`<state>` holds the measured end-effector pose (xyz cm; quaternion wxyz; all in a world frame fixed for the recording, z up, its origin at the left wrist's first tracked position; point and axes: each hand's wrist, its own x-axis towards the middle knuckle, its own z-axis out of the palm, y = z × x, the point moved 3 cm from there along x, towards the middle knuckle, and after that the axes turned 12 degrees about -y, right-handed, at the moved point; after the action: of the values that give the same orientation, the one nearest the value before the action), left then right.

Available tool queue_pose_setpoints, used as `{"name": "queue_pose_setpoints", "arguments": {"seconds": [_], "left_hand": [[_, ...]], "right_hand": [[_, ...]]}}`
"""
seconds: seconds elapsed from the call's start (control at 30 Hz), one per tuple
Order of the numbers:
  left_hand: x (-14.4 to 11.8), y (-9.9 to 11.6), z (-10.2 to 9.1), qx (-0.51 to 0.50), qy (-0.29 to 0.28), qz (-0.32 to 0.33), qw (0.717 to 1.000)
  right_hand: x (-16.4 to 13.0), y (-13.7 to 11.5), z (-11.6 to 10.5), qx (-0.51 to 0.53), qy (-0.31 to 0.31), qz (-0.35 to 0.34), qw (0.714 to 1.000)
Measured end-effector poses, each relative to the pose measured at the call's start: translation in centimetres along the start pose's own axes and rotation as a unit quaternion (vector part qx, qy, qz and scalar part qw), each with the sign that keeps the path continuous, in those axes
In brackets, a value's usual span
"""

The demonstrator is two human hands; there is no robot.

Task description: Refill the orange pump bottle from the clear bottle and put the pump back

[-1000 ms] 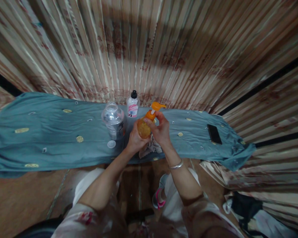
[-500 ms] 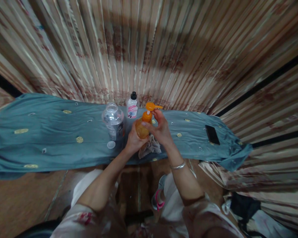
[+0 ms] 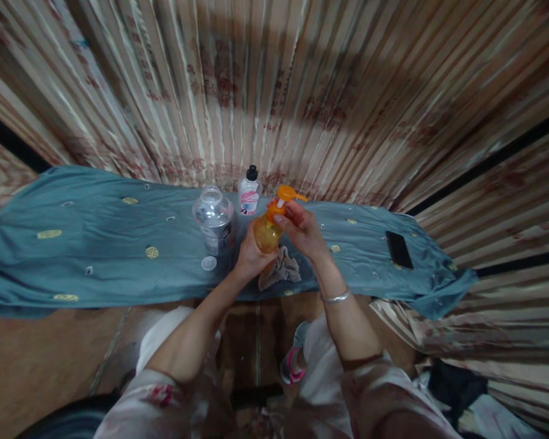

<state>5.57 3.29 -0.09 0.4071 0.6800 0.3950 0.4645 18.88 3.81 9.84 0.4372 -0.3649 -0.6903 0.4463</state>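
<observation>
Orange rounded pump bottle [image 3: 266, 233]: left hand [image 3: 251, 259] cupping, right hand [image 3: 302, 228] gripping collar.

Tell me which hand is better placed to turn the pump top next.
Probably the right hand: its fingers already grip the orange pump, while the left hand wraps the bottle from below, steadying it.
</observation>
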Motion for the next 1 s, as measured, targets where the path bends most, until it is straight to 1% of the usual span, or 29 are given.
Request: {"name": "queue_pose_setpoints", "arguments": {"seconds": [0.13,0.3,0.37,0.47,0.57,0.77,0.87,1.0], "left_hand": [[0.0,0.0,-0.1,-0.013,-0.009,-0.001,1.0],[0.0,0.2,-0.2,-0.018,-0.019,0.006,1.0],[0.0,0.2,-0.2,-0.018,-0.021,0.008,1.0],[0.0,0.2,-0.2,-0.018,-0.023,0.023,0.999],[0.0,0.1,-0.2,-0.014,-0.024,0.031,0.999],[-0.1,-0.1,-0.3,0.001,-0.021,0.013,1.0],[-0.1,-0.1,-0.3,0.001,-0.031,0.013,0.999],[-0.2,-0.3,-0.4,0.021,-0.017,0.03,0.999]], "right_hand": [[0.0,0.3,0.1,-0.045,0.023,-0.016,0.999],[-0.2,-0.4,-0.8,-0.146,0.003,-0.013,0.989],[-0.3,-0.9,-0.9,-0.191,0.008,-0.007,0.982],[-0.5,-1.5,-0.6,-0.247,0.036,0.009,0.968],[-0.7,-1.7,0.1,-0.276,0.071,0.014,0.958],[-0.8,-1.4,1.0,-0.304,0.154,0.015,0.94],[-0.8,-1.3,1.1,-0.314,0.174,0.018,0.933],[-0.6,-1.4,1.2,-0.344,0.188,0.033,0.919]]}}
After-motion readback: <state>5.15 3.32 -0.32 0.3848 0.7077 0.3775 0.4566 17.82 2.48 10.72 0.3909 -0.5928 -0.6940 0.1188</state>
